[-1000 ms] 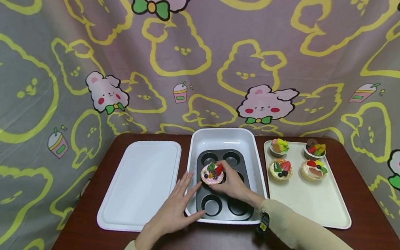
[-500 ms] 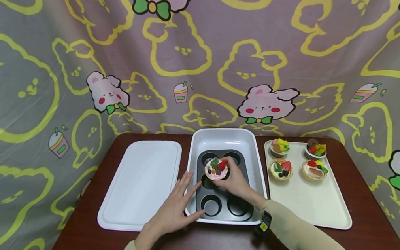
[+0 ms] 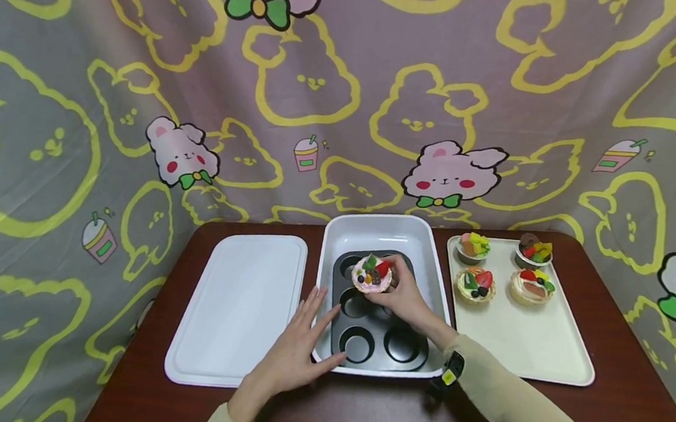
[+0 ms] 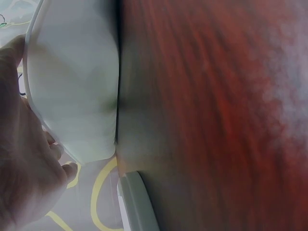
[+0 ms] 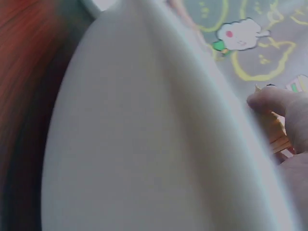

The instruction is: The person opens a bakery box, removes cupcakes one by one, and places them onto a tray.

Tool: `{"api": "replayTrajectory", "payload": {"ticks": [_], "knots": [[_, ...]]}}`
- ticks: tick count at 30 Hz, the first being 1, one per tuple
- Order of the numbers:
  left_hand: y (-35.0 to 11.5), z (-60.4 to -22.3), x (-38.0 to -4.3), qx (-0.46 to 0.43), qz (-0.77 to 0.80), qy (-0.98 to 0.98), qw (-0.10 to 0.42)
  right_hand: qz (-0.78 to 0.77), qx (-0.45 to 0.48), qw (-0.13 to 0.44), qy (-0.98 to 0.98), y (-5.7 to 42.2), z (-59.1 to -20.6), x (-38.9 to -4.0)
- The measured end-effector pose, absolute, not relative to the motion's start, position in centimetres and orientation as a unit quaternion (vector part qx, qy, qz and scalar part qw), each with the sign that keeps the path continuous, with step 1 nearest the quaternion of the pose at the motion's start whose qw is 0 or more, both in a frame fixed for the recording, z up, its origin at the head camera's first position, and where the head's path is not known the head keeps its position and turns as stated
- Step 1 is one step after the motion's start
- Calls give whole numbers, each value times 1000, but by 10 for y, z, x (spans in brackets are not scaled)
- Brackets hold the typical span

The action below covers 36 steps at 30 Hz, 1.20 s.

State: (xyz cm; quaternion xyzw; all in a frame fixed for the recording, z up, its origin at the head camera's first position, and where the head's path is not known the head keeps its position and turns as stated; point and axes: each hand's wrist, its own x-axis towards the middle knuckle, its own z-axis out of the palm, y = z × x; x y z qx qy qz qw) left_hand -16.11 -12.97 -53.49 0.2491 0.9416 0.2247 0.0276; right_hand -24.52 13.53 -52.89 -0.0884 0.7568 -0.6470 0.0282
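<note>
My right hand pinches a pink-creamed fruit tart by its right side, over the far half of a dark muffin tin. A strawberry, a green leaf and small dark berries top the tart. The tin sits in a deep white plastic bin, its visible cups bare. At the bin's near left rim my left hand has its fingers spread and holds nothing. The left wrist view has this hand beside the bin's outer wall. In the right wrist view, the bin's wall hides much of the tart's shell.
Left of the bin, a flat white lid lies on the dark wooden table. On the right, a cream tray carries several fruit tarts, among them a strawberry one. A patterned curtain hangs close behind the table.
The tart in my right hand has moved away from me and slightly to the right, over the tin's far cups. My left hand has kept its place.
</note>
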Motion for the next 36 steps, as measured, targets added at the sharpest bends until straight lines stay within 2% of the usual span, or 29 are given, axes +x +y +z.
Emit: {"api": "replayTrajectory", "payload": {"ticks": [5,13,20,36], "knots": [[-129,-536,-162,252,229,940,27,-683,-47,32,728,143,-525,-247],[-129,-536,-162,254,237,938,24,-680,-29,51,731,166,-507,-244],[-129,-536,-161,248,238,939,23,-656,-9,46,754,186,-494,-232],[-130,-535,-159,242,240,940,22,-650,7,21,760,241,-491,-196]]}}
